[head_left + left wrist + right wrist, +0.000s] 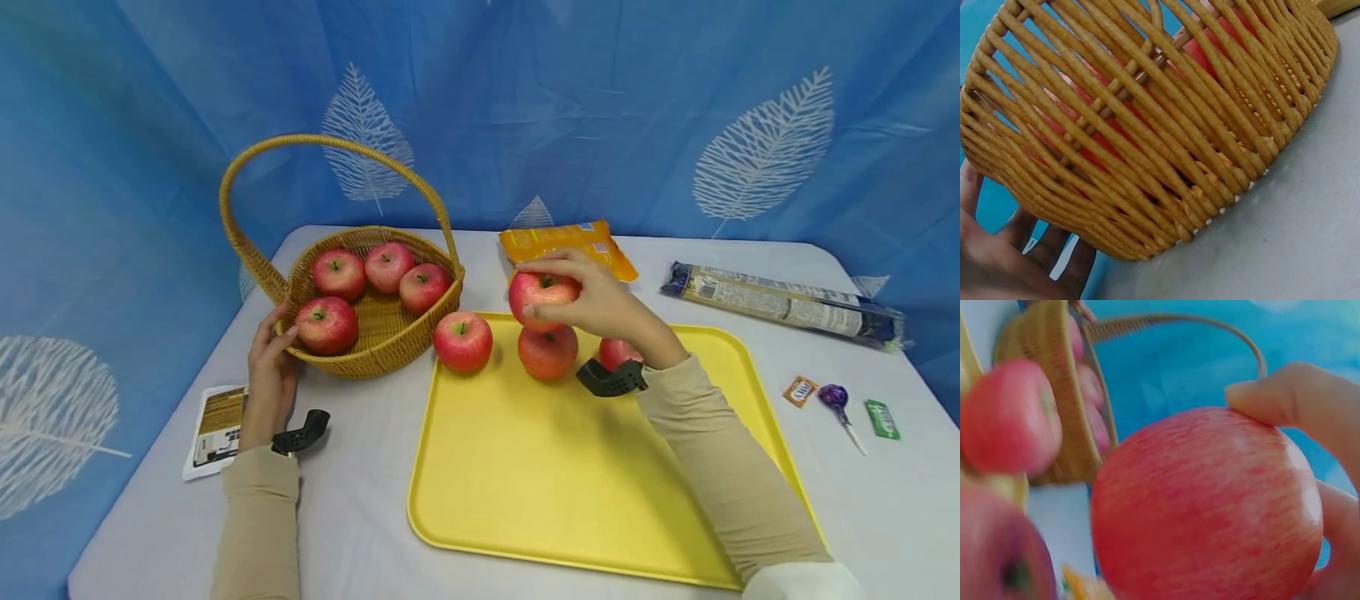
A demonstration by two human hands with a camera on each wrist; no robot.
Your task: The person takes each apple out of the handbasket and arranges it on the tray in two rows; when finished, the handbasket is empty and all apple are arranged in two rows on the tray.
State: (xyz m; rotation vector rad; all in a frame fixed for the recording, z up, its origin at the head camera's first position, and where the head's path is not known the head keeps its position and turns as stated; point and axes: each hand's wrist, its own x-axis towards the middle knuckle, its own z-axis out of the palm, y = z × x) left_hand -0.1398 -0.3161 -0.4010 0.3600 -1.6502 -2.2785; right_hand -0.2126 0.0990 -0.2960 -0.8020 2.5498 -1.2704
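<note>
Above yellow tray point(525, 467), right hand point(600, 304) grips apple point(542, 293); left hand point(270, 371) touches basket point(375, 350).

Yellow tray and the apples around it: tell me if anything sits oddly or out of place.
One apple sits on the yellow tray's far left rim, half on the table, beside the wicker basket. The right hand holds another apple in the air just above an apple on the tray. Nothing looks spilled or damaged.
</note>
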